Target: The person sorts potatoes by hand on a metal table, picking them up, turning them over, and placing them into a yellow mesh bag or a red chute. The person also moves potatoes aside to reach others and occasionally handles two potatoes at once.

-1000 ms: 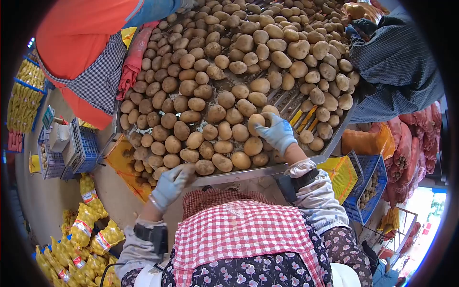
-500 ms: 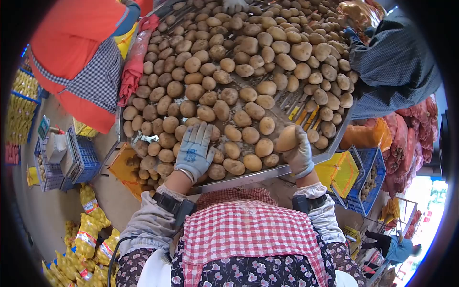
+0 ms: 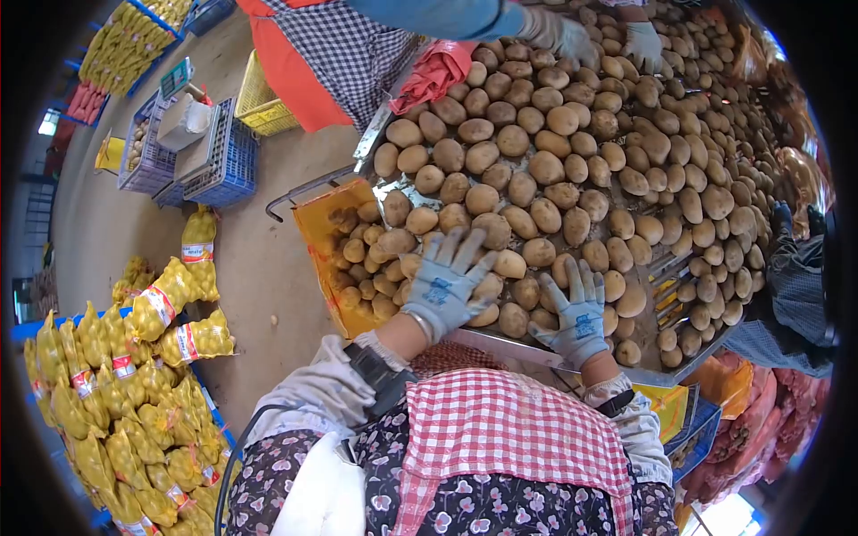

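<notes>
Brown potatoes cover a metal-edged sorting table. My left hand, in a grey-blue work glove, lies with fingers spread over potatoes at the near left edge. Beside it is a yellow-lined crate full of smaller potatoes. My right hand, gloved the same way, rests at the near edge with its fingers apart, touching potatoes. Neither hand appears to grip anything, though what lies under the palms is hidden.
Across the table, co-workers' gloved hands reach among the potatoes. A person in a checked apron stands at the far left. Blue crates hold a scale on the left, above yellow net bags. Red sacks lie at right.
The view has swung left, showing more crates and bags. My right hand has let go of a large potato and opened. My left hand has shifted toward the crate of smaller potatoes.
</notes>
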{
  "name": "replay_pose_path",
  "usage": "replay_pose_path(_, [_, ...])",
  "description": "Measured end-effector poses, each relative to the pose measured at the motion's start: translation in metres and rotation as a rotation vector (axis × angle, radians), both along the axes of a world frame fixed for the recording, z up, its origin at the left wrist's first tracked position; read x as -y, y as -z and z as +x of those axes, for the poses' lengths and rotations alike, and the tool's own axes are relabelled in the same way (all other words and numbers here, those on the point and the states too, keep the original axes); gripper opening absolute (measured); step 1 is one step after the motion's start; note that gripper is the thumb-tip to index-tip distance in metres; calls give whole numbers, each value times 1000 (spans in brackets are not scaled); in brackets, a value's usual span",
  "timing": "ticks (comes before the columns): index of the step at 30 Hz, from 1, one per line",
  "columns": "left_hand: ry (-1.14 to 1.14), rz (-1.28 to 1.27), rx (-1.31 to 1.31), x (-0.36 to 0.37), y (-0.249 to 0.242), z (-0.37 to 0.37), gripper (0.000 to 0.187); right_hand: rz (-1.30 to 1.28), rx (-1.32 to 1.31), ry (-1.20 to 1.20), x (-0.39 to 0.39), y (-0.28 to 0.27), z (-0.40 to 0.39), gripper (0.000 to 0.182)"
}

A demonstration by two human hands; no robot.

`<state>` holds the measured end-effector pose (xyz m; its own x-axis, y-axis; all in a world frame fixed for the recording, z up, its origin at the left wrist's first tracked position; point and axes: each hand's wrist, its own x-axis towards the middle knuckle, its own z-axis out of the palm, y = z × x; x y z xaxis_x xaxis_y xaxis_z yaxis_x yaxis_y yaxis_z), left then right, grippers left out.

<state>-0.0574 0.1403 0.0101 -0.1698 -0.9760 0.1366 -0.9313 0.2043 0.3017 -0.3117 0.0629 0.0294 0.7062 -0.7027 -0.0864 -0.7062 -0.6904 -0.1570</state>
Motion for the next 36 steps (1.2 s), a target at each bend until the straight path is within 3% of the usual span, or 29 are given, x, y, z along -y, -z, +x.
replay_pose_path(4, [-184,172,23,-33,-14,42,63,76,38,-158,-1,-4,28,83])
replay_pose_path(7, [-323,37,-69,-34,-13,49,62,168,51,-175,-10,-8,63,77])
replay_pose_path(9, [-235,-21,-62,-4,-27,33,63,186,189,-402,-11,-1,84,68])
replay_pose_path(10, [-147,-83,-45,14,-32,28,63,181,190,-393,-10,1,90,68])
replay_pose_path(13, [-175,-6,45,15,-7,48,65,249,192,-440,-4,0,91,59])
replay_pose_path(16, [-206,39,125,-3,12,89,66,-24,191,-22,7,-5,59,59])
replay_pose_path(18, [-317,-35,-56,3,10,101,68,61,140,-69,1,1,66,60])
replay_pose_path(22, [-235,-269,-59,66,3,87,69,54,193,-302,12,4,83,56])
replay_pose_path(24, [-243,-241,-34,69,21,84,68,96,404,-32,34,-4,80,53])
replay_pose_path(25, [-214,-184,21,62,28,83,66,-22,425,123,45,-17,77,53])
replay_pose_path(28, [-128,-88,-29,53,28,85,62,-217,224,246,37,8,60,56])
replay_pose_path(30, [-141,-67,-166,61,1,74,58,-113,205,181,19,2,63,57])
replay_pose_path(32, [-127,-189,-182,98,0,56,55,143,423,-30,8,0,59,53])
replay_pose_path(33, [-122,-92,-30,115,10,52,54,145,617,49,10,-2,52,44])
replay_pose_path(34, [-116,5,123,127,16,50,54,145,615,54,15,0,43,44])
replay_pose_path(36, [-106,23,169,134,16,50,52,84,840,391,20,6,25,33])
